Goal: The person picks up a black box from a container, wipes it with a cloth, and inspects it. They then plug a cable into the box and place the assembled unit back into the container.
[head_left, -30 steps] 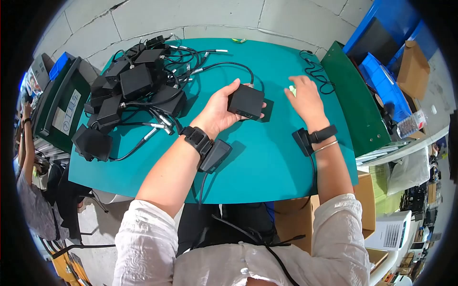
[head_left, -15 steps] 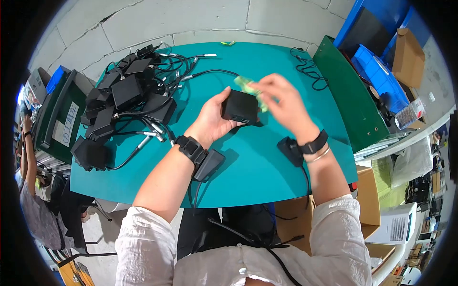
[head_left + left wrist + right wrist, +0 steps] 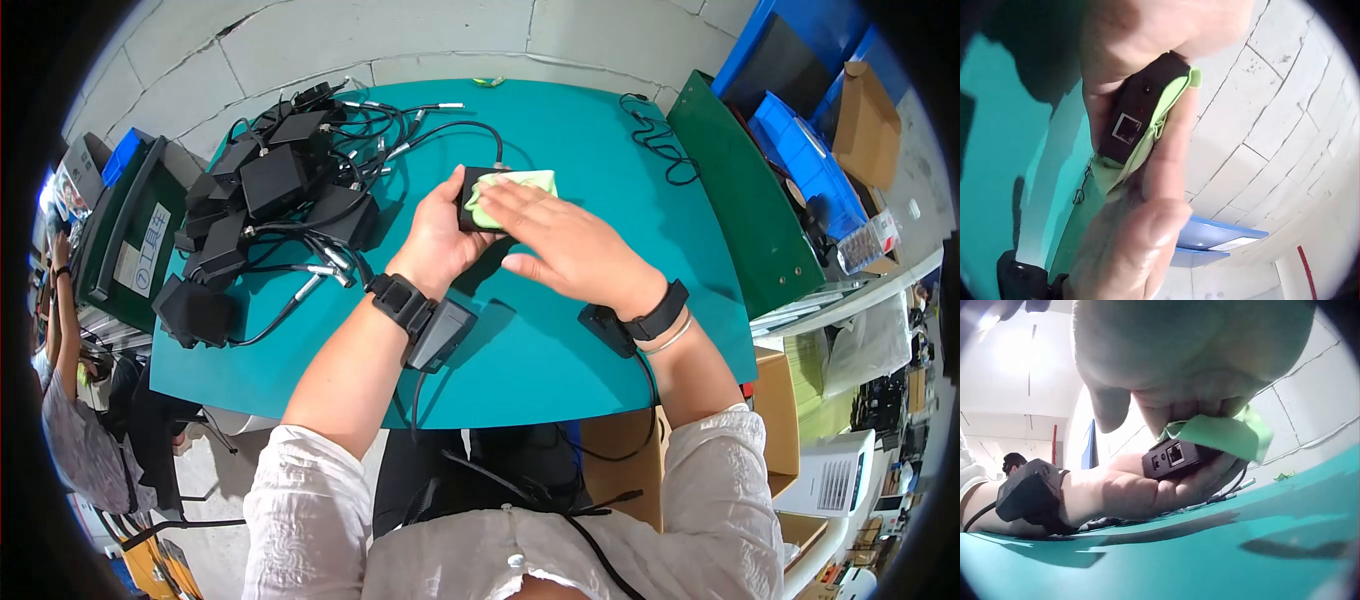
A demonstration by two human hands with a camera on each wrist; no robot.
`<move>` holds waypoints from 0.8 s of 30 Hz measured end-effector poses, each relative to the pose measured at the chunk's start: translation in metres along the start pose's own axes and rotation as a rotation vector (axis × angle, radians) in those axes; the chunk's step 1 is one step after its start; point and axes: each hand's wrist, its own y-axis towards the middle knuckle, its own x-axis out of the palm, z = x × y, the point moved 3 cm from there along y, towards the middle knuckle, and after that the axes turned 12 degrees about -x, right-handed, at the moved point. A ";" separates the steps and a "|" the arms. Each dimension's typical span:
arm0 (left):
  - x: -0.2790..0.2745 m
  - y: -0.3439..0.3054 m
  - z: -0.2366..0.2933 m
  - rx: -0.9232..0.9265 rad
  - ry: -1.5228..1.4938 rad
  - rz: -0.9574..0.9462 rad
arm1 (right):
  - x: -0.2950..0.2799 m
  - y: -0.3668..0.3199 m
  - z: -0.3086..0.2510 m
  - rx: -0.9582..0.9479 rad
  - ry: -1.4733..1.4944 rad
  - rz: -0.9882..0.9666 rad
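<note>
In the head view my left hand [image 3: 432,238] grips a small black box [image 3: 468,205] from its left side, with a black cable leading off its far end. Flat over the top of the box lies a light green cloth [image 3: 541,181]. My right hand [image 3: 575,245] presses the cloth down with straight fingers, its thumb held apart. A network port shows in the near side of the box [image 3: 1163,457] in the right wrist view, with a small round hole and another socket beside it. The cloth [image 3: 1161,115] hangs past the box's edge in the left wrist view.
A heap of black boxes [image 3: 272,182] with cables and silvery connectors covers the left of the green table [image 3: 560,370]. A thin black cable [image 3: 662,140] lies at the back right, near a green case [image 3: 745,190]. A green scrap [image 3: 488,82] sits at the back edge.
My right hand has come in from the right with the green cloth and laid it over the box. The left hand keeps its grip on the box and has shifted slightly.
</note>
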 end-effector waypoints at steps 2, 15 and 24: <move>0.000 -0.002 -0.003 -0.143 -0.020 0.005 | 0.006 0.003 -0.003 -0.037 -0.005 -0.029; -0.003 -0.002 -0.009 -0.073 0.040 0.095 | 0.008 0.000 0.003 0.000 0.041 0.019; 0.012 -0.008 -0.006 -0.081 0.121 -0.030 | 0.003 -0.008 0.018 0.135 0.007 -0.005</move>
